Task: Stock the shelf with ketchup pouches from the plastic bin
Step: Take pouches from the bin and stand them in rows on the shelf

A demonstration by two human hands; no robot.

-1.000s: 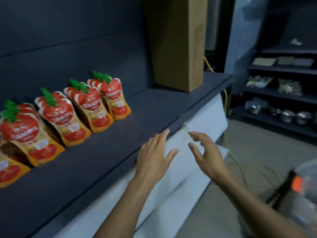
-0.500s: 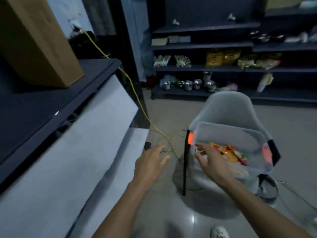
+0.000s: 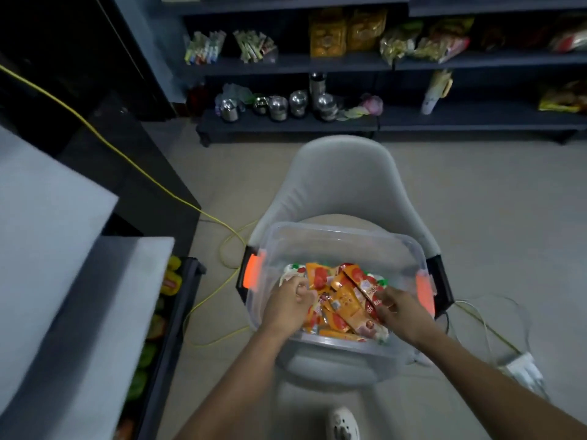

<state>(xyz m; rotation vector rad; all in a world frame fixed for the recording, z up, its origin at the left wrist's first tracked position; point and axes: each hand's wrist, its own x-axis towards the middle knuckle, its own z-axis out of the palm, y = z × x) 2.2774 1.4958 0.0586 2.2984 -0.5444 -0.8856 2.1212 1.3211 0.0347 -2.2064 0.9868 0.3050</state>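
Observation:
A clear plastic bin (image 3: 343, 241) with orange latches sits on a grey chair in front of me. Several orange and red ketchup pouches (image 3: 344, 301) lie jumbled inside it. Both my hands are down in the bin among them. My left hand (image 3: 289, 301) curls its fingers around a pouch at the left side of the pile. My right hand (image 3: 397, 308) closes its fingers on a red pouch at the right side. The shelf with the standing pouches is out of view.
The grey chair (image 3: 341, 179) holds the bin. A white-fronted shelf unit (image 3: 57, 281) stands close on my left. A yellow cable (image 3: 133, 163) runs across the floor. Dark shelves (image 3: 349, 122) with metal pots and packets line the far wall. My shoe (image 3: 343, 423) is below.
My view swung from the pouch shelf to the bin on the chair. Both hands went from open in the air down into the bin and closed on pouches.

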